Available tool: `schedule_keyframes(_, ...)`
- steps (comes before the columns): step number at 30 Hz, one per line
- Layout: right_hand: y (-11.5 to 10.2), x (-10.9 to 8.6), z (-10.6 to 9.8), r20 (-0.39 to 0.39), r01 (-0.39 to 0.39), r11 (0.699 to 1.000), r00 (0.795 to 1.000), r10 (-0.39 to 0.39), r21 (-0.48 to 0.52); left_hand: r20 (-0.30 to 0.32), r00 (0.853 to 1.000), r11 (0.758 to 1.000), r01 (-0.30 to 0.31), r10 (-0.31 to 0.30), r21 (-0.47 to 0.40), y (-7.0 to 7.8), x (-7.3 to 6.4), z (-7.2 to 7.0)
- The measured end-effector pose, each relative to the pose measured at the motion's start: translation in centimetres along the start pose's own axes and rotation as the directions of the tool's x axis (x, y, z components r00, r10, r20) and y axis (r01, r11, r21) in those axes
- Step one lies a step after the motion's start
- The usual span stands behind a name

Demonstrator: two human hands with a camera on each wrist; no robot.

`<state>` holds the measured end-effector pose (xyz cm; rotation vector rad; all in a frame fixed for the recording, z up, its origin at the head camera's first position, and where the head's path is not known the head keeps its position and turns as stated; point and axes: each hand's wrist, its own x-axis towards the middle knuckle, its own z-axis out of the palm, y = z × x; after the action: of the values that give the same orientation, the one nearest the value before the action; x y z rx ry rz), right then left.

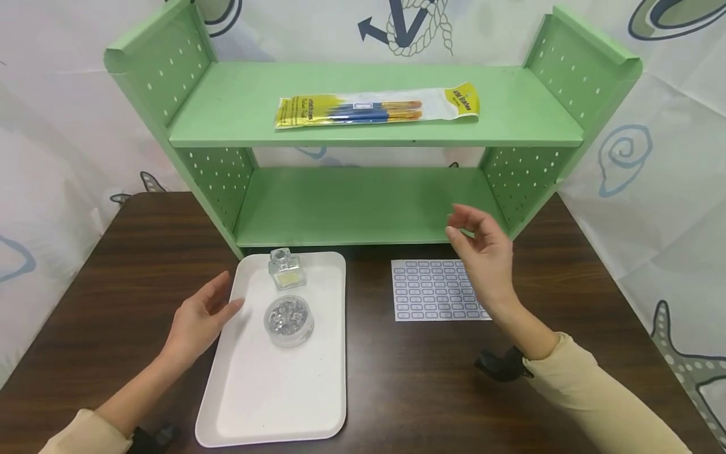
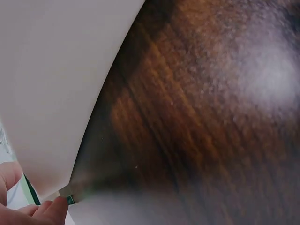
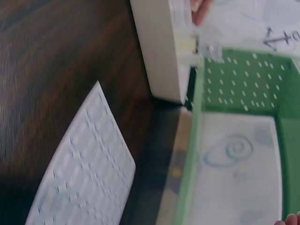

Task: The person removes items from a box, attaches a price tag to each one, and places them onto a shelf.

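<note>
My left hand (image 1: 195,321) hovers by the left rim of a white tray (image 1: 272,394), thumb and fingers apart with nothing between them. On the tray are a small square glass bottle (image 1: 287,276) with a pale yellow label and a round clear container (image 1: 288,318) of silvery pieces. My right hand (image 1: 486,255) is raised above the right part of a sheet of small printed labels (image 1: 425,291), its fingers loosely bent and holding nothing visible. In the right wrist view, the label sheet (image 3: 89,164) lies at lower left; only fingertips (image 3: 291,219) show in the corner.
A green two-tier shelf (image 1: 363,205) stands at the back of the dark wooden table (image 1: 408,391). A packet of artist brushes (image 1: 374,110), with a small label on it, lies on the upper tier. Patterned cloth (image 1: 641,94) hangs behind and beside the table.
</note>
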<state>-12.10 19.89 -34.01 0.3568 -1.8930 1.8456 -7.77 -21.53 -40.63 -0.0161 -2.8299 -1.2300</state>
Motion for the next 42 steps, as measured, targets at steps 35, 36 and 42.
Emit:
schedule_keyframes(35,2.4,-5.6,12.5,0.633,-0.132,0.963,0.731,0.255,-0.236,-0.141,0.989,0.997,-0.03,0.04,0.078,-0.6,-0.7,2.1)
schedule_keyframes(36,2.5,-5.7,12.8,0.646,-0.136,0.963,0.719,0.257,-0.232,-0.144,0.989,0.997,-0.028,0.039,0.078,-0.6,-0.7,2.2)
schedule_keyframes(42,2.8,-6.1,14.2,0.712,-0.132,0.96,0.647,0.273,-0.248,-0.155,0.987,0.996,-0.021,0.035,0.086,-0.6,-0.8,2.2)
